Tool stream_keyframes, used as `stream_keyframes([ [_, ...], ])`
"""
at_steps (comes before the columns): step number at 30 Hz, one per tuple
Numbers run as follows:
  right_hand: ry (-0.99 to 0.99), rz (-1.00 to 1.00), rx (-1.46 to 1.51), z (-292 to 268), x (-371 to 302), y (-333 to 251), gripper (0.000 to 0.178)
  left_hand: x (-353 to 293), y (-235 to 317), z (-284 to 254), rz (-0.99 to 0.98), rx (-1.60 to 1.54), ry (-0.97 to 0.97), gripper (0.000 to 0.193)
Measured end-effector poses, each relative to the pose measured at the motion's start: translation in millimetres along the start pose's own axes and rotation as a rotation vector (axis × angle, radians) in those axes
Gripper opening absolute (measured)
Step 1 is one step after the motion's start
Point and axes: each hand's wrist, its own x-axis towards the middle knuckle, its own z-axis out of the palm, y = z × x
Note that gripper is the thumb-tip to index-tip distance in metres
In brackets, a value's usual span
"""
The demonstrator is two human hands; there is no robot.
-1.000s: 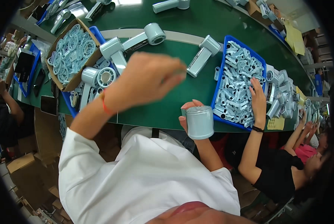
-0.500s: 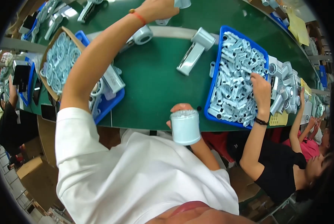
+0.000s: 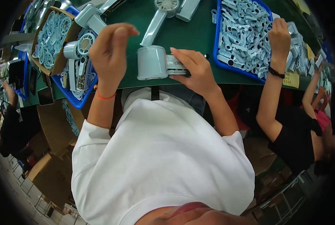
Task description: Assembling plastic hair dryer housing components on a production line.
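At the near edge of the green surface point(image 3: 197, 35), head view: the right hand point(image 3: 195, 71) is grasping the handle of a pale cylinder-headed unit point(image 3: 151, 63), its grip closing around the handle while the cylinder is facing left. The left hand point(image 3: 109, 48) is hovering just beside the cylinder, its grip relaxed, fingers half curled, nothing showing in it. Just beyond, a fan-headed unit point(image 3: 155, 28) is lying with its handle end near the cylinder; cannot tell if they are touching. To the right, a co-worker's hand point(image 3: 279, 37) is hanging over the blue tray point(image 3: 216, 45) of small parts point(image 3: 246, 41). Step in hand, as judged: steadying one unit for handling. The next move is probably calling for a firm right grip and, for any left-hand contact, uncurling fingers.
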Motion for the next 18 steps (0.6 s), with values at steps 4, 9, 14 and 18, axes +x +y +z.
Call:
stream_keyframes([
  [4,-0.161,-0.098,-0.226,10,2,-4,0.072,-49,34,-6,0.347,0.415,-0.321,0.031],
  [9,-0.164,-0.029,-0.28,0,-8,1,0.064,-73,19,24,0.238,0.68,-0.413,0.052],
  [14,-0.098,0.009,-0.155,9,-22,2,0.052,-74,8,25,0.243,0.579,-0.381,0.049],
  [18,-0.06,0.02,-0.174,13,-22,-2,0.049,-74,9,25,0.212,0.529,-0.359,0.046],
])
